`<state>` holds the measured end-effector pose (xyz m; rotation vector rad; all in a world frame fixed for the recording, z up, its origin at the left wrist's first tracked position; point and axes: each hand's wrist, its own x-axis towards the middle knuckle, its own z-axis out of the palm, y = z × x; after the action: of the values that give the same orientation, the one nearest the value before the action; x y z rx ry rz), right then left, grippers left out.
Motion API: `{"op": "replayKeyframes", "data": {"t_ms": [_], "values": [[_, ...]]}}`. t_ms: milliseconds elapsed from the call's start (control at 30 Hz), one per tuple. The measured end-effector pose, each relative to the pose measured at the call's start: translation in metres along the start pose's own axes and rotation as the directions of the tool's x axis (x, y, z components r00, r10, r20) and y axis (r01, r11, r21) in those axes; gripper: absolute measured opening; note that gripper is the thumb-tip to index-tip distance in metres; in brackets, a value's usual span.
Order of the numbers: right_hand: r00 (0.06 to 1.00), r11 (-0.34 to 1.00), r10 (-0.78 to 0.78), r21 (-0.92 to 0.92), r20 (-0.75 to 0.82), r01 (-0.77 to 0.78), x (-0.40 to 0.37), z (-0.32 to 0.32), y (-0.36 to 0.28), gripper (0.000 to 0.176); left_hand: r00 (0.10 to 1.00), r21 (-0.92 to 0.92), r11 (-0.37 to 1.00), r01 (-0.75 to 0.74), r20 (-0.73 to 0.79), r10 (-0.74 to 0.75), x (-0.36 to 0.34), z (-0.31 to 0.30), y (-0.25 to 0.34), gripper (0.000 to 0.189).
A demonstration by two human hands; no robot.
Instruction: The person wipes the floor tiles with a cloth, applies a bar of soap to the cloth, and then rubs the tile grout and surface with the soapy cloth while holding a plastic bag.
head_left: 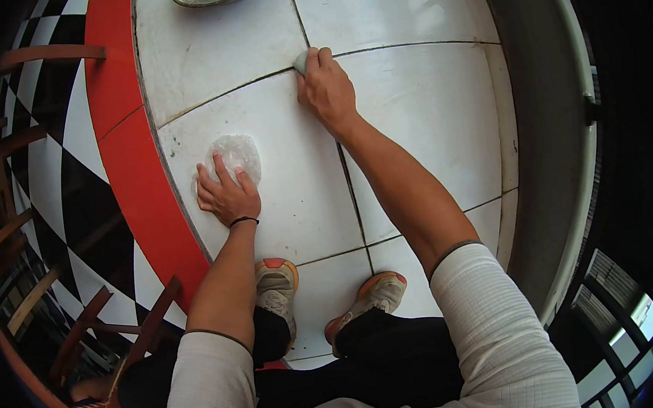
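My left hand (226, 194) lies with its fingers spread on a crumpled, whitish translucent piece (240, 151), which looks like thin plastic or a wet cloth, flat on the white tiled floor (286, 184). A dark band circles that wrist. Farther forward, my right hand (327, 89) is closed around a small pale grey-green piece (301, 62), mostly hidden by the fingers. It touches the floor near the crossing of two dark tile joints. What this piece is made of cannot be made out.
An oval metal basin (207, 0) with whitish contents stands at the top edge. A red border strip (135, 158) runs along the left, beside black-and-white checkered flooring (80, 139) and brown chair-like frames (113, 320). My shoes (276, 292) are on the tiles. A dark grey ledge (541, 110) bounds the right.
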<state>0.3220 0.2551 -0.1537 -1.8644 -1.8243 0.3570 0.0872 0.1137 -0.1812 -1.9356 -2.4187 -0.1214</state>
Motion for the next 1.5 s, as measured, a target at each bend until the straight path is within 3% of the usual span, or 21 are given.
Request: {"op": "replayKeyframes", "data": {"t_ms": [100, 200, 267, 333, 433, 533, 667, 800, 867, 967, 1000, 1067, 1133, 1200, 1300, 1367, 1500], "values": [[0.995, 0.995, -0.101, -0.026, -0.011, 0.101, 0.002, -0.018, 0.022, 0.036, 1.0, -0.006, 1.0, -0.015, -0.005, 0.015, 0.004, 0.001, 0.001, 0.061], [0.979, 0.97, 0.134, -0.182, -0.152, -0.161, 0.012, -0.053, 0.085, 0.033, 1.0, -0.007, 1.0, -0.007, -0.022, 0.007, 0.003, 0.0, 0.001, 0.06], [0.963, 0.935, 0.196, -0.263, -0.183, -0.24, 0.014, -0.07, 0.101, 0.033, 0.999, -0.012, 1.0, -0.002, -0.035, 0.002, 0.004, 0.0, 0.001, 0.059], [0.94, 0.93, 0.269, -0.198, -0.207, -0.31, 0.01, -0.059, 0.091, 0.034, 0.999, -0.022, 1.0, -0.004, -0.04, 0.003, 0.002, 0.0, 0.002, 0.059], [1.0, 0.996, -0.014, -0.09, -0.009, 0.013, -0.031, -0.037, 0.034, 0.039, 0.999, -0.029, 1.0, -0.006, -0.042, 0.004, 0.003, -0.001, 0.002, 0.059], [0.942, 0.97, -0.238, 0.002, 0.237, 0.245, -0.101, -0.051, 0.015, 0.045, 0.999, -0.03, 1.0, -0.006, -0.049, 0.005, 0.002, 0.001, 0.001, 0.059], [0.937, 0.963, -0.265, 0.018, 0.227, 0.268, -0.131, -0.067, 0.034, 0.047, 0.999, -0.026, 1.0, 0.01, -0.042, -0.011, 0.002, 0.001, 0.002, 0.059], [0.987, 0.993, -0.118, -0.009, 0.107, 0.119, -0.032, -0.042, 0.028, 0.037, 0.999, -0.022, 1.0, 0.002, -0.039, -0.002, 0.003, 0.003, 0.002, 0.059], [0.989, 0.993, -0.114, -0.016, 0.09, 0.116, 0.004, -0.031, 0.028, 0.034, 0.999, -0.024, 1.0, -0.007, -0.035, 0.006, 0.001, 0.003, 0.0, 0.059], [0.979, 0.99, -0.142, -0.003, 0.143, 0.144, -0.038, -0.044, 0.021, 0.034, 0.999, -0.039, 0.999, -0.01, -0.035, 0.009, 0.003, 0.003, 0.001, 0.059], [0.955, 0.982, -0.18, -0.018, 0.236, 0.19, -0.075, -0.06, 0.02, 0.037, 0.999, -0.043, 0.999, -0.009, -0.038, 0.008, 0.005, 0.003, 0.002, 0.059], [0.887, 0.957, -0.276, 0.02, 0.369, 0.29, -0.159, -0.083, 0.036, 0.057, 1.0, -0.034, 0.999, -0.006, -0.028, 0.005, 0.001, 0.001, -0.001, 0.059], [0.869, 0.96, -0.272, 0.049, 0.412, 0.277, -0.21, -0.101, 0.044, 0.063, 1.0, -0.016, 1.0, -0.009, -0.029, 0.008, 0.002, 0.003, 0.001, 0.06], [0.882, 0.962, -0.269, 0.061, 0.387, 0.267, -0.193, -0.097, 0.041, 0.06, 0.999, -0.004, 1.0, -0.001, -0.036, 0.0, 0.004, 0.003, 0.002, 0.06], [0.969, 0.987, -0.159, 0.01, 0.187, 0.16, -0.103, -0.07, 0.036, 0.043, 0.999, -0.005, 1.0, -0.009, -0.051, 0.009, 0.002, 0.005, -0.001, 0.058], [0.981, 0.982, -0.179, -0.047, 0.073, 0.183, -0.046, -0.045, 0.048, 0.035, 0.998, -0.006, 1.0, -0.023, -0.064, 0.022, 0.002, 0.007, -0.002, 0.057], [0.989, 0.993, -0.094, -0.065, 0.117, 0.103, -0.05, -0.056, 0.045, 0.035, 0.995, 0.011, 0.999, -0.045, -0.084, 0.046, 0.001, 0.008, -0.001, 0.056]]}}
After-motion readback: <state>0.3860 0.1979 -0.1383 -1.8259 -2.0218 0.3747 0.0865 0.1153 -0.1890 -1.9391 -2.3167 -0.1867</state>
